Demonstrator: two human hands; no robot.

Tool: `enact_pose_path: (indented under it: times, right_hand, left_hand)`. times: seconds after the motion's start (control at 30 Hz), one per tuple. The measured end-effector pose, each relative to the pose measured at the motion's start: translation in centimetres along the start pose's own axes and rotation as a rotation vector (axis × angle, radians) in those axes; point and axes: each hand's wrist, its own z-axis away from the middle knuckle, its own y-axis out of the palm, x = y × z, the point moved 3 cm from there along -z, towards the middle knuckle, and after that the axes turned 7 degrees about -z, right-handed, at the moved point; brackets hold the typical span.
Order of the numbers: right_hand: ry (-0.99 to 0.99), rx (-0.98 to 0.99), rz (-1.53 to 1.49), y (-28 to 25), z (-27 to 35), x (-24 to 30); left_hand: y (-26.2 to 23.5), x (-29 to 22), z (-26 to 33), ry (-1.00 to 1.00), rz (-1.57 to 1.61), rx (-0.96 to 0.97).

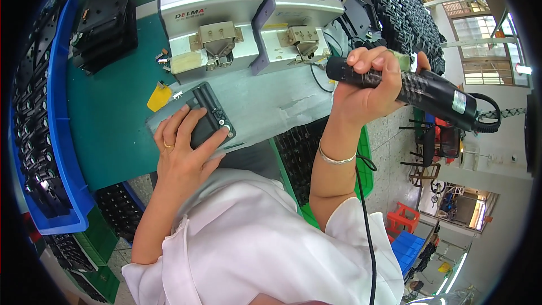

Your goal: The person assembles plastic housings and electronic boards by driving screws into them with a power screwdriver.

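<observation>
My left hand [183, 147] lies flat on the small black rectangular plastic part [210, 116], which rests on the pale grey work plate [271, 104] at the edge of the green bench mat [113, 118]. The fingers are pressed together and extended, covering the near-left half of the part and pinning it down; the thumb runs along its near edge towards the lower right corner. The part's long axis runs from near right to far left, tilted against the bench edge, and its exposed far end points towards the grey twin-head feeder machine [243, 11].

My right hand [367, 87] is closed in a full fist around the black cylindrical electric screwdriver [406, 87], fingers wrapped over the barrel. The tool's long axis is close to horizontal, its cabled end to the right and its working end to the left, near the right head of the machine. I cannot see the bit itself.

The part lies to the left of and nearer than the tool's tip, well apart from it. The left hand is on the part; the right hand is the farther one. A blue plastic bin [59, 135] of black parts stands to the left of the mat.
</observation>
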Motion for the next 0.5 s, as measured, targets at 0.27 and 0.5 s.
enact_pose_path:
  times: [0.27,0.5]
  right_hand:
    - [0.012,0.052,0.011,0.3,-0.6,-1.9]
    - [0.039,0.07,-0.018,0.3,-0.6,-2.6]
  left_hand:
    - [0.0,0.1,0.0,0.009,-0.017,0.026]
    - [0.1,0.1,0.0,0.0,-0.014,0.041]
